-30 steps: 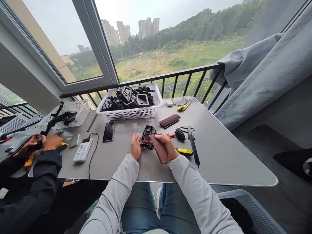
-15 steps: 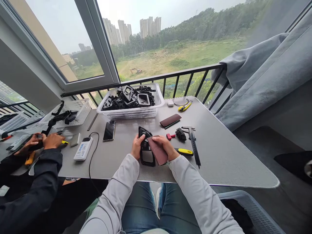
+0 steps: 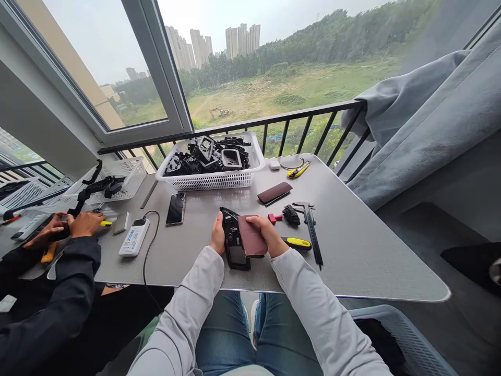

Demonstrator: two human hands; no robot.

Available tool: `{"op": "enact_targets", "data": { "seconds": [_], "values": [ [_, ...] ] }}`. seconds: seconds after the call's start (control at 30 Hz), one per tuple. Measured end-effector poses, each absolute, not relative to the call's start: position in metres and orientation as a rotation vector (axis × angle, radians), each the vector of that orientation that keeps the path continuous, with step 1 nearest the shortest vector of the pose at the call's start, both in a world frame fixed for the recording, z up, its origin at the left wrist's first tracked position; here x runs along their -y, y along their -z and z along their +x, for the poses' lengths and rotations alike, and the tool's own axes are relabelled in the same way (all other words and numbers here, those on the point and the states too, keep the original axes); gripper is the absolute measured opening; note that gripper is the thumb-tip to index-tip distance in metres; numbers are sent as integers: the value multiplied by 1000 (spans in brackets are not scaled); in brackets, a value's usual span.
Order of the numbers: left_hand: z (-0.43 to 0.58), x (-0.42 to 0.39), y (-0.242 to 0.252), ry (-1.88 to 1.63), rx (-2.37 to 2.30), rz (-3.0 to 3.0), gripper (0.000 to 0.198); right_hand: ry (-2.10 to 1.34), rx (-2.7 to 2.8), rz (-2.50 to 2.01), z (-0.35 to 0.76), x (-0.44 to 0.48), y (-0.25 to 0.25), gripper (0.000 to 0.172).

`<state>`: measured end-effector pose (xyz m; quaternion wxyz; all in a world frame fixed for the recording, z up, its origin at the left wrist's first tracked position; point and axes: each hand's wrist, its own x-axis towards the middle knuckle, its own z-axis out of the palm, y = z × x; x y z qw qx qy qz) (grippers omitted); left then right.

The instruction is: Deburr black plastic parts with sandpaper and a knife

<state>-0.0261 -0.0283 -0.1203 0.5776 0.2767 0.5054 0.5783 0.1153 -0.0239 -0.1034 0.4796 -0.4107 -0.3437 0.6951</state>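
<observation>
My left hand [image 3: 218, 234] grips the left edge of a black plastic frame part [image 3: 232, 237] with a squarish opening at its lower end. In my right hand [image 3: 269, 236] is a folded sheet of brown sandpaper [image 3: 252, 239], thumb on top. The sandpaper overlaps the right side of the black part and hides that edge. Just right of my right hand lies a yellow-handled tool [image 3: 297, 243], its other end hidden behind the hand. Beyond it are a small red piece [image 3: 274, 218], a black crumpled-looking object [image 3: 290, 215] and a black caliper [image 3: 312, 235].
A white basket [image 3: 211, 181] of black plastic parts stands by the railing. A second brown sandpaper piece [image 3: 274, 194], a yellow utility knife [image 3: 298, 170], a phone [image 3: 176, 209] and a white power bank [image 3: 133, 238] with a cable lie on the table. A co-worker's hands [image 3: 84, 223] work at left.
My right hand has turned the sandpaper more upright and shifted it slightly up over the black part. The black part has tilted slightly in my left hand.
</observation>
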Motion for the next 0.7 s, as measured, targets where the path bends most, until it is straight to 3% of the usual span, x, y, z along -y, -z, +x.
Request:
{"op": "enact_targets", "data": {
  "seconds": [0.13, 0.43, 0.7],
  "values": [
    [-27, 31, 118, -1344, -1115, 797, 27, -1670, 732, -1012, 116, 20, 108, 22],
    [-26, 23, 132, -1451, -1230, 755, 27, -1652, 701, -960, 114, 17, 112, 34],
    [-22, 27, 121, -1258, -1080, 765, 34, -1686, 778, -1006, 117, 21, 109, 34]
  ]
}}
